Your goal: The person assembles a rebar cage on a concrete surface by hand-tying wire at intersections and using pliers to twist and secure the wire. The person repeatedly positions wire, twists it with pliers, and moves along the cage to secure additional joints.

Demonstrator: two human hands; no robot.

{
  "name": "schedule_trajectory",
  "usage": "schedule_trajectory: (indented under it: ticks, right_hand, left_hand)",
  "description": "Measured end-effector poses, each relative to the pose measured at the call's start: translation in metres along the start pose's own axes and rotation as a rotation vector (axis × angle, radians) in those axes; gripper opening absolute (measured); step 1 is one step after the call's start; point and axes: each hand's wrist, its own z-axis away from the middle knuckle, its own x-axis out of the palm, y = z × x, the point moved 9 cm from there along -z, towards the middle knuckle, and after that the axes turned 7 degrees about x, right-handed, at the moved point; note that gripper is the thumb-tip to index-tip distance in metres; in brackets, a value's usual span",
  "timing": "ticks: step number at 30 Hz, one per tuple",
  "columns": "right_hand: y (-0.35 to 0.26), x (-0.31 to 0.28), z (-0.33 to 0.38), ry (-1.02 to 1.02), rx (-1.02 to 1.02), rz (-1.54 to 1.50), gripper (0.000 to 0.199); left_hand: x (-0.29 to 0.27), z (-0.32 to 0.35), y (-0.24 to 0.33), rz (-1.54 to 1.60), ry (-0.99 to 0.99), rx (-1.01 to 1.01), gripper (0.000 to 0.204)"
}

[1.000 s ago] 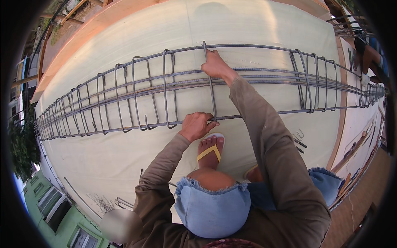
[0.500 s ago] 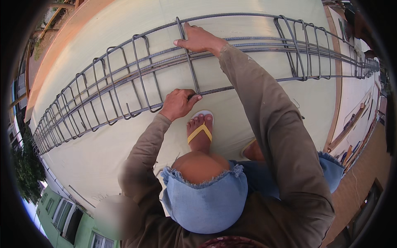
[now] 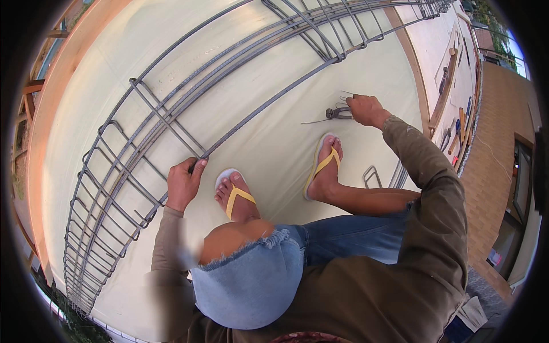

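A long rebar cage (image 3: pixel 251 117) of ribbed bars and bent steel stirrups curves across the pale sheet. My left hand (image 3: pixel 185 182) is closed at the cage's near bar, thumb and fingers pinching the lower corner of a stirrup (image 3: pixel 171 122) against it. Off to the right, away from the cage, my right hand (image 3: pixel 369 110) is closed round the handles of dark pincers (image 3: pixel 333 113), whose jaws point left, low over the sheet. Thin pieces of tie wire (image 3: pixel 313 122) show beside the pincers; whether my fingers also hold wire cannot be told.
My feet in yellow-strapped flip-flops (image 3: pixel 240 196) stand on the pale sheet (image 3: pixel 269 154) near the cage. A bent steel piece (image 3: pixel 373 176) lies by my right leg. Hand tools (image 3: pixel 457 128) lie along the far-right board. A wooden edge (image 3: pixel 35 148) borders the left.
My right hand has left the stirrup's top and swung right and down, and now grips pincers. My left hand stays at the stirrup's lower corner. The view has turned to the right.
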Motion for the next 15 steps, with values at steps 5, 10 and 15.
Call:
schedule_trajectory:
  ticks: [5,10,15]
  right_hand:
    - [0.020,0.017,-0.006,0.444,-0.024,-0.408,0.033]
    - [0.013,0.017,-0.006,0.468,-0.204,-0.309,0.025]
    - [0.044,0.024,0.036,0.164,-0.134,-0.520,0.020]
  left_hand:
    - [-0.004,-0.001,0.007,0.043,0.030,0.089,0.041]
    - [-0.002,-0.001,0.006,0.035,-0.015,0.102,0.039]
    - [0.000,0.000,0.002,0.037,-0.001,0.131,0.040]
